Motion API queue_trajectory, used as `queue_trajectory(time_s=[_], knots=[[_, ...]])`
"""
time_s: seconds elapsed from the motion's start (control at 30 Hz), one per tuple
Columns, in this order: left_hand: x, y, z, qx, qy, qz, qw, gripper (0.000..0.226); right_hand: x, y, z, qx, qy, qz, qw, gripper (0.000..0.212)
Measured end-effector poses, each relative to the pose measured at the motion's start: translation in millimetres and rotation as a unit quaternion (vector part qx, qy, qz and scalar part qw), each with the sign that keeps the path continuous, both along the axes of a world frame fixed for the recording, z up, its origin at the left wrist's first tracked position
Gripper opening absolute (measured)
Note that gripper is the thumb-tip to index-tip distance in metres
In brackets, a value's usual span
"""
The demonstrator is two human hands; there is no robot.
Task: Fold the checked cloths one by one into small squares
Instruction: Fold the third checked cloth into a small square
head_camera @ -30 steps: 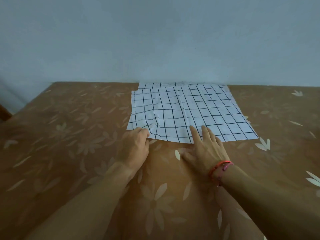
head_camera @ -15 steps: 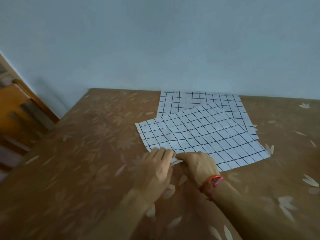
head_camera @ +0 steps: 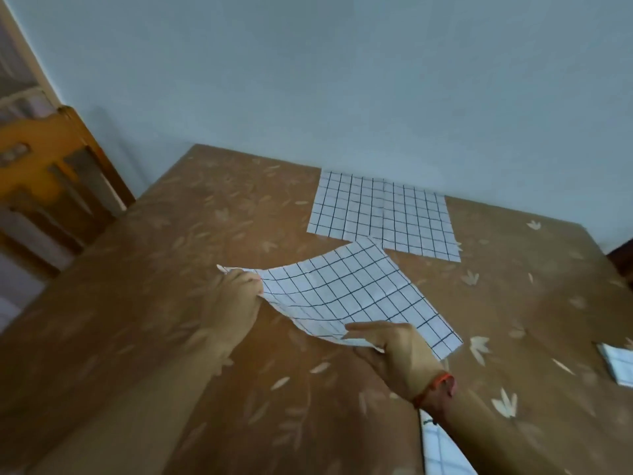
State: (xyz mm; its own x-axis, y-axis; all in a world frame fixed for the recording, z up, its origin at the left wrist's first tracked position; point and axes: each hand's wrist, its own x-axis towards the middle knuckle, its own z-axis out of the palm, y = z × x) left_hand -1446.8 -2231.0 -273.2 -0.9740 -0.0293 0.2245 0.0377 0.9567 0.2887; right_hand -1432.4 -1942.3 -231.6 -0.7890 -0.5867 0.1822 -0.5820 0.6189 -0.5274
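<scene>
Both hands, left hand [head_camera: 236,296] and right hand [head_camera: 394,347], now pinch the near edge of the top checked cloth [head_camera: 346,296], drawn off the other cloth [head_camera: 380,214] lying far on the bench [head_camera: 171,269], ready for folding.

A brown surface [head_camera: 144,337] printed with pale leaf and flower shapes runs back to a plain, pale blue-grey wall [head_camera: 342,80], while orange-brown carved wooden furniture [head_camera: 41,159] stands past its left edge, partly cut off by the frame.
</scene>
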Motion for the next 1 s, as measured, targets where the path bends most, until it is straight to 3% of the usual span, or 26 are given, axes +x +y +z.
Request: queue_trajectory(time_s=[0.1,0.17,0.37,0.47,0.6,0.73,0.8,0.9,1.0], knots=[[27.0,-12.3,9.8,-0.017,0.019,0.008,1.000,0.021,15.3,1.0,9.1,0.053,-0.015,-0.075,0.996,0.005],[48.0,-21.3,18.0,-0.041,0.017,0.011,0.999,0.021,30.3,-0.9,8.5,0.091,-0.042,-0.125,0.987,0.016],[129.4,-40.0,36.6,-0.054,0.012,0.034,0.998,0.013,83.0,-3.4,8.1,0.093,-0.121,-0.198,0.968,0.021],[170.8,-47.8,39.1,-0.059,-0.027,0.034,0.997,0.020,108.1,0.6,4.1,0.077,-0.121,-0.212,0.967,0.012],[214.2,-58.4,36.6,0.049,-0.069,0.007,0.996,0.011,127.2,11.9,-4.7,0.055,-0.158,-0.206,0.964,0.014],[238.1,-67.3,42.2,0.224,-0.165,0.016,0.960,0.008,136.6,19.1,-6.6,0.055,-0.182,-0.205,0.960,0.014],[241.2,-71.9,44.8,0.236,-0.189,0.023,0.953,0.005,140.8,21.7,-7.2,0.055,-0.204,-0.215,0.953,0.004],[242.5,-78.1,51.0,0.252,-0.196,0.014,0.948,0.011,144.5,26.2,-10.2,0.078,-0.230,-0.231,0.942,0.028],[241.7,-81.1,56.9,0.258,-0.198,0.008,0.946,0.011,145.9,26.3,-9.5,0.085,-0.232,-0.229,0.942,0.026]])
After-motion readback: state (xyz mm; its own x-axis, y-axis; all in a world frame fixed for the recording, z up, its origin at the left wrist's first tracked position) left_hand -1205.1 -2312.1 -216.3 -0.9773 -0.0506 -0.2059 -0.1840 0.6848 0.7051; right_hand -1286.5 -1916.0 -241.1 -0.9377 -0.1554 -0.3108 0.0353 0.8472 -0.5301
